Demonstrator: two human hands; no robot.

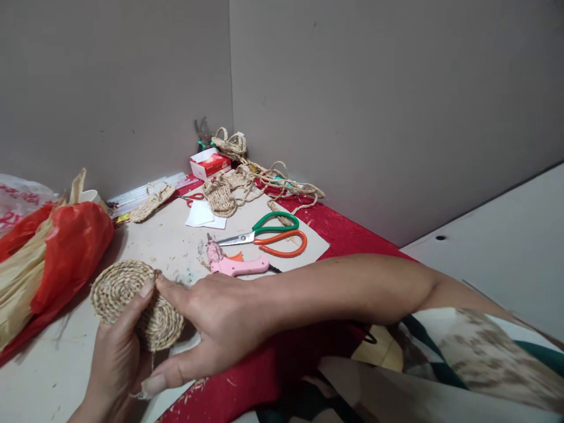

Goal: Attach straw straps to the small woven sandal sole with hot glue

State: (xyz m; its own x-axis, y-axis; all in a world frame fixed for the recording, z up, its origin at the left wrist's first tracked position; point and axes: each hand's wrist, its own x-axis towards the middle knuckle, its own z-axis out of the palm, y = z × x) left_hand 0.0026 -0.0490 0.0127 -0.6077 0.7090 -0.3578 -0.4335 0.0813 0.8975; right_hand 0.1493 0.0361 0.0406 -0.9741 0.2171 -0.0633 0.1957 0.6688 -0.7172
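Observation:
A coiled, woven straw piece [121, 285] made of two rounded discs is held in my left hand [117, 346], with the thumb pressed across its face near where the discs meet. My right hand [215, 320] reaches over from the right. Its index fingertip touches the upper edge of the piece, while its thumb stands well apart below, close to my left wrist. A thin pale strand hangs beneath the lower disc, and wispy fibre shows at the right thumb's tip. The remaining right fingers are mostly hidden.
Beyond my hands lie a pink glue gun [242, 266] and scissors [282, 235] with green and orange handles. Woven straw pieces [220, 195], a red-and-white box [210, 164] and pliers [202, 135] sit toward the wall corner. A red plastic bag [79, 235] of dried husks is left.

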